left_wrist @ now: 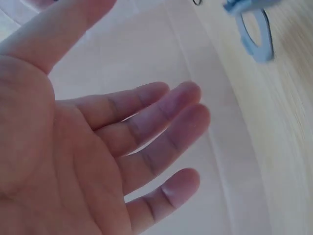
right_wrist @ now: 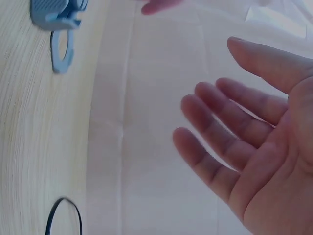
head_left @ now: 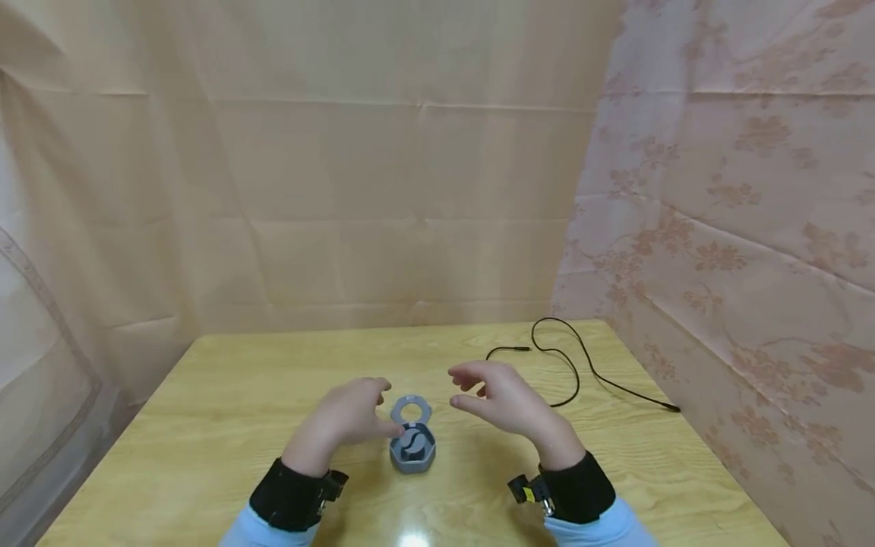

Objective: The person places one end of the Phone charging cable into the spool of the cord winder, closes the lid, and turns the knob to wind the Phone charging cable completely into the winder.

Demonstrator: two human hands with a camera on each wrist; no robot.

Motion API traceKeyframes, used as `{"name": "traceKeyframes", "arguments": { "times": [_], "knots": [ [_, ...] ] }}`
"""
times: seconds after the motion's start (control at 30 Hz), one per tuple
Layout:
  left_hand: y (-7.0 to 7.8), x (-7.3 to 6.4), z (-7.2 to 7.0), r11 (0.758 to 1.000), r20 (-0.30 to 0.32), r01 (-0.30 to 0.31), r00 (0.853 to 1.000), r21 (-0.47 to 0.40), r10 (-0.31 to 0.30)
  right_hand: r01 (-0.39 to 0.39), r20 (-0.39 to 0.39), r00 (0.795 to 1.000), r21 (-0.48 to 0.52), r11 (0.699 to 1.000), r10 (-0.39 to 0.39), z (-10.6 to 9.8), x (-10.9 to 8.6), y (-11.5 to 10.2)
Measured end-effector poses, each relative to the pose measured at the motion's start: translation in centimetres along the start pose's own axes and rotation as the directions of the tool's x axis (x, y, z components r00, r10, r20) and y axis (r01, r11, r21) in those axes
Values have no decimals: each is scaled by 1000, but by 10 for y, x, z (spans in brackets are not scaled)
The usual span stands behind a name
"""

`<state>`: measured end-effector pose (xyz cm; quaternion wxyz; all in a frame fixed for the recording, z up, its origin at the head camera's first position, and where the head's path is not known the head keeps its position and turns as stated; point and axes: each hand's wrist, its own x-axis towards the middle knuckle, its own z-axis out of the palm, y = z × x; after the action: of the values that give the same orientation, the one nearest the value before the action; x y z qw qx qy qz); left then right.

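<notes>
1. We see the grey case (head_left: pixel 413 460) on the near middle of the counter (head_left: pixel 273 380), between the left grip (head_left: pixel 349 415) and the right grip (head_left: pixel 502 399); its ring-shaped lid (head_left: pixel 412 400) is folded back on the far side.
2. We judge the step to be handling this case, with both hands poised around it. A next move would likely call for 1 side steadying the body while the other works the lid.
3. On the left, we hold nothing: fingers relaxed, thumb (head_left: pixel 388 430) overlapping the case from above, though the wrist views suggest a gap.
4. On the right, we are equally released, fingers gently bent, well apart from the case.
5. Far right, 1 black cable (head_left: pixel 632 391) lies untouched.
</notes>
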<state>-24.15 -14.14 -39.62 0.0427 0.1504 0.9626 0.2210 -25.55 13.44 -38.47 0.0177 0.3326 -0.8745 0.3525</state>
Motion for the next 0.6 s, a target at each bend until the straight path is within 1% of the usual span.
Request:
{"name": "traceKeyframes", "arguments": {
  "times": [0.07, 0.13, 0.2, 0.33, 0.47, 0.53, 0.6],
  "knots": [
    [-2, 4, -3, 1000, -5, -2, 1000, 2, 2, 24, 2, 1000, -18, 1000, -24, 2, 2, -4],
    [-5, 6, -4, 1000, 10, -2, 1000, -1, 2, 32, 23, 999, -36, 999, -32, 4, 4, -7],
    [-7, 8, -2, 1000, 46, -6, 999, -21, 7, 33, 47, 998, -54, 998, -30, 9, 7, -8],
    [-9, 8, 6, 998, 119, -34, 992, -58, 41, 32, 88, 996, -95, 995, -24, 19, 14, -9],
    [-10, 7, 14, 996, 147, -70, 986, -57, 78, -7, 128, 992, -94, 996, 19, 28, 20, -10],
    [-10, 7, 17, 995, 165, -76, 983, -68, 86, -36, 155, 987, -93, 995, 50, 32, 21, -10],
    [-10, 7, 19, 994, 190, -71, 978, -84, 86, -69, 191, 978, -100, 993, 88, 36, 22, -9]
  ]
}}
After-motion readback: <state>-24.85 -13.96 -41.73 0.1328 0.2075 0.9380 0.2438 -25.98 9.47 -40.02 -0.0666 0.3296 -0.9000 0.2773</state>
